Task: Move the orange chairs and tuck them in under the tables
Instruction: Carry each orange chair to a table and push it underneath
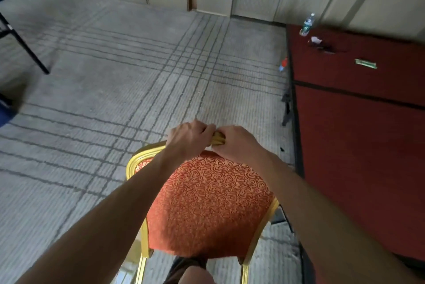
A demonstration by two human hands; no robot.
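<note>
Gripping the chair [207, 205] by its gold top rail with my left hand [187, 139] and right hand [234, 143] clenched side by side, I can steer it centrally toward the red table [358, 122] just right.

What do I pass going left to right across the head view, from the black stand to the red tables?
Black stand leg → orange chair, both hands gripping its gold top rail → small bottle on the floor → water bottle → green packet on the red table.
</note>
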